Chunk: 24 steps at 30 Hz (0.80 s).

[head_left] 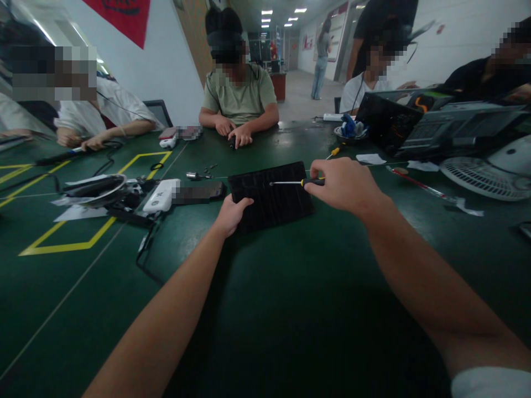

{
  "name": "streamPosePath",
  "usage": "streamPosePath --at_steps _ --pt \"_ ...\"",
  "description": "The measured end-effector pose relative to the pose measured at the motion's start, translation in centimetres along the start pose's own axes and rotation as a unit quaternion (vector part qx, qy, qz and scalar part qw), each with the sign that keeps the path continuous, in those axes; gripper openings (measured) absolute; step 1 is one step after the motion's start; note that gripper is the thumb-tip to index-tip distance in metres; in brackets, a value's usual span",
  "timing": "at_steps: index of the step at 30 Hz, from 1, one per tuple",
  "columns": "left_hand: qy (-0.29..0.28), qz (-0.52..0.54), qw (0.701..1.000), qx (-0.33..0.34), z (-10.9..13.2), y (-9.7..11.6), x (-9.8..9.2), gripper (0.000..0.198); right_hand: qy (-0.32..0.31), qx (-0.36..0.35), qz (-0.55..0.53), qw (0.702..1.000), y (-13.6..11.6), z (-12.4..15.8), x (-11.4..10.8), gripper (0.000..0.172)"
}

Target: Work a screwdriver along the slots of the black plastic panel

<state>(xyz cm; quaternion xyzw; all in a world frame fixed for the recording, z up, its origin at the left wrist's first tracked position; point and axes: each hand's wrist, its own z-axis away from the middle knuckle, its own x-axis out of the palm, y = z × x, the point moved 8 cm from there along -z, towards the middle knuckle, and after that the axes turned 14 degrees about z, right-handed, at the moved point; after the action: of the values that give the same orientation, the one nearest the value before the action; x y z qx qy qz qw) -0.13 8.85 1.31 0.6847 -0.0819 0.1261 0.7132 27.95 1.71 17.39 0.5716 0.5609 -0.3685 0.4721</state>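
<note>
My left hand (pixel 230 216) grips the left edge of a black rectangular panel (pixel 276 210), thumb on top. The panel is tilted up off the green table, and its surface looks ribbed or divided into compartments. In my right hand (pixel 350 185) is a screwdriver (pixel 287 183) with a black and yellow handle and a thin metal shaft. It lies nearly level across the panel, pointing left. Something small and dark shows at its tip, too small to name. The fingers are closed around the handle.
Left of the panel lie a phone (pixel 201 192), a white device (pixel 161 196), a metal cylinder (pixel 193 176) and a cluttered dish (pixel 95 190). Right are a yellow-handled screwdriver (pixel 334 151), a white fan (pixel 473 174) and a black case (pixel 388 121). A person (pixel 238 91) sits opposite.
</note>
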Motion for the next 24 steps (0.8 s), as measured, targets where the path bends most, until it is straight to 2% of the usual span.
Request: streamPosePath --at_steps 5,24 --pt "0.002 -0.003 1.000 0.001 0.03 -0.10 0.01 0.042 0.002 -0.006 -0.006 1.000 0.02 -0.13 0.10 0.017" --pt "-0.006 0.001 1.000 0.004 0.08 0.06 0.22 0.043 0.044 -0.023 0.014 0.999 0.11 -0.21 -0.44 0.020"
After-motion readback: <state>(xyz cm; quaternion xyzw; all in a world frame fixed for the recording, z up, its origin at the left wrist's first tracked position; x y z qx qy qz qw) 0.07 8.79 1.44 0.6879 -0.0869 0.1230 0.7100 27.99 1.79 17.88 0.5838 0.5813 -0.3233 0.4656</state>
